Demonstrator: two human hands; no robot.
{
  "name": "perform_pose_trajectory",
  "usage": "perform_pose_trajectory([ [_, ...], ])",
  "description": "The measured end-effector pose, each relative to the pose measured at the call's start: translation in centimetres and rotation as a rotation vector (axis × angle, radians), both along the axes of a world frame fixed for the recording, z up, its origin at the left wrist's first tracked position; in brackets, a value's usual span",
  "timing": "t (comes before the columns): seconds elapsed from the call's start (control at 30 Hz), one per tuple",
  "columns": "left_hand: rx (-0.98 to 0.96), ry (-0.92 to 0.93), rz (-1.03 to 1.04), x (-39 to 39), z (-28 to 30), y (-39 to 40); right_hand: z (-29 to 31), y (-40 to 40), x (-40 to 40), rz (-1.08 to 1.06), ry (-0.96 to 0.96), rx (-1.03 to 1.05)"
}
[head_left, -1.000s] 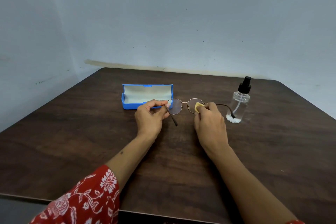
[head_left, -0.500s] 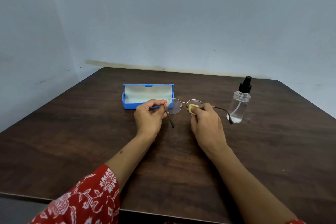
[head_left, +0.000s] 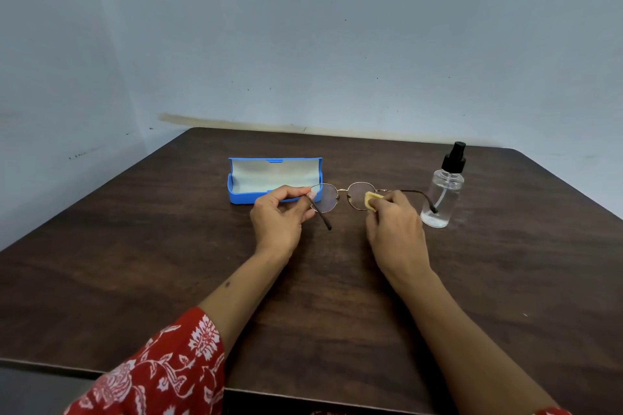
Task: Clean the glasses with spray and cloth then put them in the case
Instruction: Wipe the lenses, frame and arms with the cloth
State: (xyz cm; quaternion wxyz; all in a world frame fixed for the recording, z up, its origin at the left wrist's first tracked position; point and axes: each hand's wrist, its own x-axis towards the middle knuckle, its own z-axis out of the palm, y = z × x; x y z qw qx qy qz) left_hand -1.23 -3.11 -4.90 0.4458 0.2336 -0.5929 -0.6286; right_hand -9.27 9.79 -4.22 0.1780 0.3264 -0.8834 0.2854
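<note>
1. The glasses are held above the dark wooden bench, between the two hands, with both arms of the frame unfolded.
2. The left hand is curled at the left end of the frame; its grip is pinched on the hinge and the left arm of the glasses, which slants down toward the person from under the fingertips.
3. The right hand is closed around a small yellow cloth, and the cloth is pressed against the right lens by the fingers.
4. Only a corner of the cloth is seen, at the lens's right edge, just beyond the knuckles.
5. The right arm of the frame is seen passing out behind the right hand and ending in front of the spray bottle.
6. The bottle, clear with a black pump top, is stood upright on the bench, just to the right of the right hand and untouched by it.
7. A blue case is laid open on the bench behind the left hand, its pale lining turned toward the person; the left lens is seen just beside its right end.
</note>
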Motion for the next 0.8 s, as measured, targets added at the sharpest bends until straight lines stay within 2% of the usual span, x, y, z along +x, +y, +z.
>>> perform_pose_trajectory([
  [0.2,0.014,-0.006,0.007,-0.06,-0.17,-0.18,-0.10,-0.36,0.78,0.122,0.048,0.021],
  [0.37,0.008,-0.001,0.005,-0.11,-0.15,-0.14,0.01,0.19,0.04,0.014,0.021,-0.055],
  [0.53,0.014,-0.002,0.014,-0.18,-0.18,-0.33,-0.14,-0.20,0.44,0.089,0.035,0.002],
  [0.7,0.024,-0.005,0.002,-0.25,-0.21,-0.28,-0.11,0.15,0.04,0.004,0.008,-0.065],
  [0.8,0.019,-0.020,0.001,-0.23,-0.18,-0.22,-0.16,-0.01,0.44,0.076,0.022,-0.044],
])
